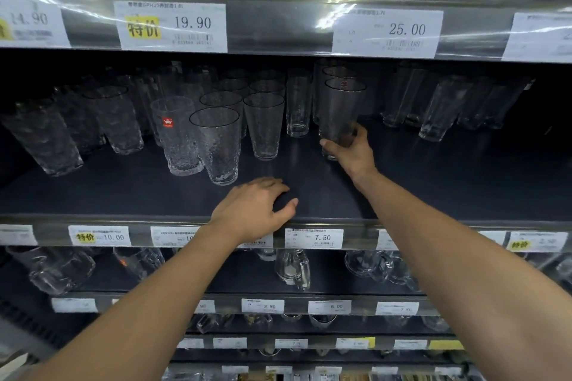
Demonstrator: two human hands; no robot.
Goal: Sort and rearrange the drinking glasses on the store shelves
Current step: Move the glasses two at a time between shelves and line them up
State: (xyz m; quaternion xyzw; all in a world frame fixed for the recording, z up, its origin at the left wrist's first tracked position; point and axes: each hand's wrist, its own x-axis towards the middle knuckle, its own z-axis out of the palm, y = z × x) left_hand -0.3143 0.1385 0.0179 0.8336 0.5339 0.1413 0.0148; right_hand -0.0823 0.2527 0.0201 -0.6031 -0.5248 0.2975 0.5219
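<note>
Hands set at the middle shelf, one tall glass taken by its foot.
Nearest, the left hand is rested on the shelf front, fingers loosely curled and empty. Farther in, the right hand is wrapped round the base of the tall glass, which is held upright above the fingers, just ahead of matching glasses queued behind.

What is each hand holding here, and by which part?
Right hand grips a tall glass near its base; left hand rests empty on the shelf.
</note>
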